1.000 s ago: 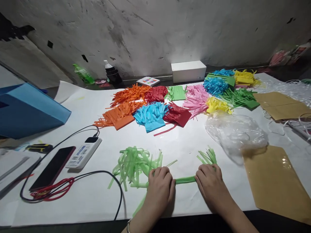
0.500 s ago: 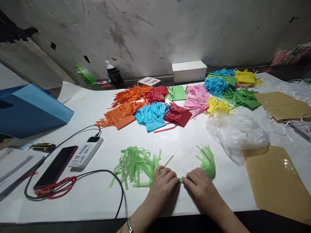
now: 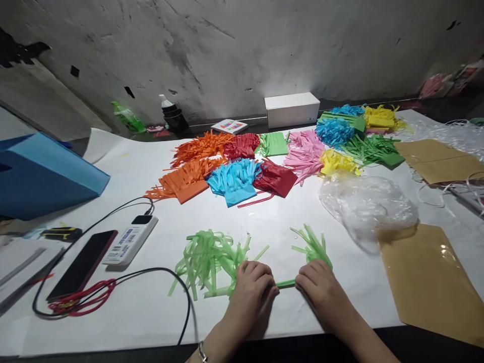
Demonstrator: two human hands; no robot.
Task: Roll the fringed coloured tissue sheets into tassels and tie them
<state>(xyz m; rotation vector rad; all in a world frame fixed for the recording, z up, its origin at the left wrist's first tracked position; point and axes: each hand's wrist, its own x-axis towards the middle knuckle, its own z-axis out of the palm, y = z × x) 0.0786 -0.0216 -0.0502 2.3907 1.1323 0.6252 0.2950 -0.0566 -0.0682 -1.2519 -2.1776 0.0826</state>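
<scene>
Low over the near part of the white-covered table [image 3: 124, 320], both hands hold a light green fringed paper tassel. Its thin rolled middle [image 3: 286, 284] shows between them. My left hand [image 3: 252, 288] is closed on the left end of the roll, and loose green fringe strips [image 3: 209, 257] spread out beyond it. My right hand [image 3: 318, 288] is closed on the right end, with a smaller tuft of strips [image 3: 313, 241] sticking up behind the fingers. The fingertips of both hands are partly hidden.
Folded fringed papers in orange [image 3: 189, 181], blue [image 3: 236, 184], red [image 3: 278, 179], pink and yellow lie behind. Clear plastic bag [image 3: 368, 209] and brown envelope [image 3: 427, 282] are at right. Phone [image 3: 83, 264], power bank [image 3: 130, 239], black cable [image 3: 162, 269] and blue box [image 3: 49, 174] are at left.
My hands have moved apart, the right one shifting rightward, and more of the rolled green middle shows between them. The right tuft now sits behind my right hand's fingers.
</scene>
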